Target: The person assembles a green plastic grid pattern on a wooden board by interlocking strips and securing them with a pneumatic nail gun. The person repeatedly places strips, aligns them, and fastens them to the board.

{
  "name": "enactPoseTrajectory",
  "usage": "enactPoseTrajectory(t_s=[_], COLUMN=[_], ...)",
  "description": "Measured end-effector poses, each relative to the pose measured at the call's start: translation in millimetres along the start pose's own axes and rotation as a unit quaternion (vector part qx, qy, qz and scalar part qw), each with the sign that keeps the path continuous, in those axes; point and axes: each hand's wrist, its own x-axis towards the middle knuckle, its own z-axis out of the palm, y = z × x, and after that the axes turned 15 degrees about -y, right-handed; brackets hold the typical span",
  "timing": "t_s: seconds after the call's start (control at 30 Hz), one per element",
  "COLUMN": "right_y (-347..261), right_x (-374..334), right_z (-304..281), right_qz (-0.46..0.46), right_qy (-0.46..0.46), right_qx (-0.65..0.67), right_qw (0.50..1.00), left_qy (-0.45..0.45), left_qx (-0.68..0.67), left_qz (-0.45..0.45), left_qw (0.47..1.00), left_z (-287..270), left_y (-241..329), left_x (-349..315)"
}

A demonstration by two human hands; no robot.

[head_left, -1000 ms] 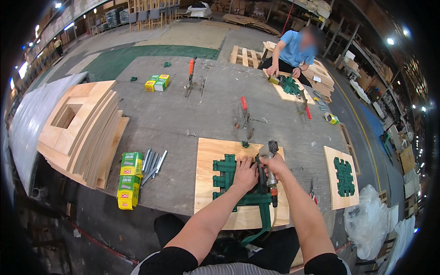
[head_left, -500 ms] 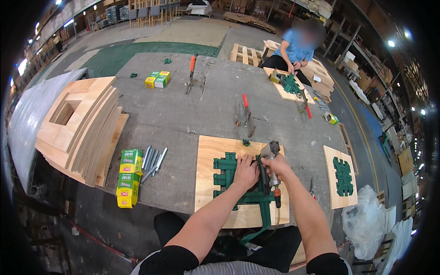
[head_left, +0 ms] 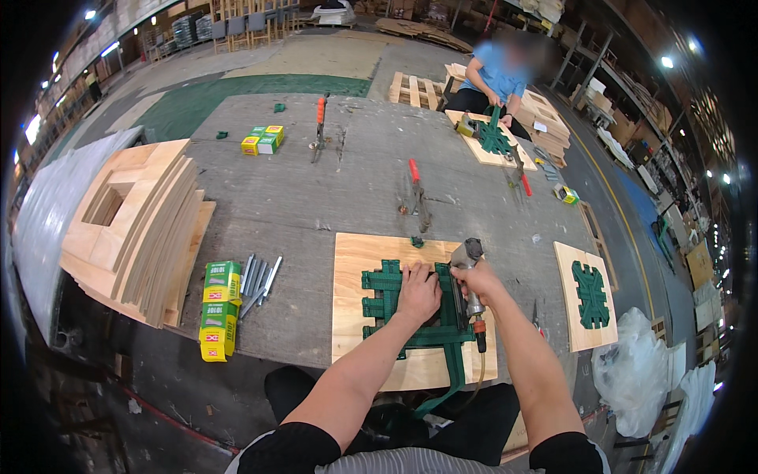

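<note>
Green webbing straps (head_left: 384,306) lie woven over a square plywood board (head_left: 351,261) in front of me. My left hand (head_left: 419,292) rests on the straps, fingers stretched out and pressing down. My right hand (head_left: 476,281) is closed around the grip of a grey pneumatic staple gun (head_left: 467,251). Its dark nose stands on the strap at the right of the weave, beside my left fingers. From the gun's orange-and-black coupling (head_left: 479,332) a thin hose runs down. One loose strap end (head_left: 454,367) hangs over the board's near edge. The staple gun's tip is partly hidden.
Cut plywood panels (head_left: 130,229) are stacked at left. Yellow-green staple boxes (head_left: 219,312) and staple strips (head_left: 259,280) lie nearby. Red-handled clamps (head_left: 416,186) stand mid-table. Another webbed board (head_left: 586,296) lies at right. A person (head_left: 497,83) handles straps across the table.
The staple gun has shifted slightly right on the strap, while my left hand stays on the weave. Across the table, the person now holds a strap up. The whole view has shifted slightly.
</note>
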Motion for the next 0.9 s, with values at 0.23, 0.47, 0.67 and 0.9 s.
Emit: enactPoseTrajectory(t_s=[0.23,0.47,0.67,0.9], right_y=[34.1,125.9,152.9,164.2], right_x=[-6.6,-31.7,-41.7,-75.6], right_z=[-43.8,-139.1,-162.0,-171.1], right_qz=[-0.006,0.004,0.025,0.063], right_qy=[-0.012,-0.012,0.058,0.15], right_qx=[0.149,0.342,0.334,-0.038], right_qw=[0.989,0.94,0.941,0.986], left_qy=[0.011,0.012,0.021,-0.097], left_qx=[-0.002,0.002,-0.017,-0.419], left_qz=[0.01,0.028,0.018,-0.105], left_qw=[1.0,1.0,0.999,0.897], left_z=[2.2,9.4,-0.4,-54.1], left_y=[-0.5,7.9,1.9,48.0], left_x=[0.5,5.4,5.6,-60.1])
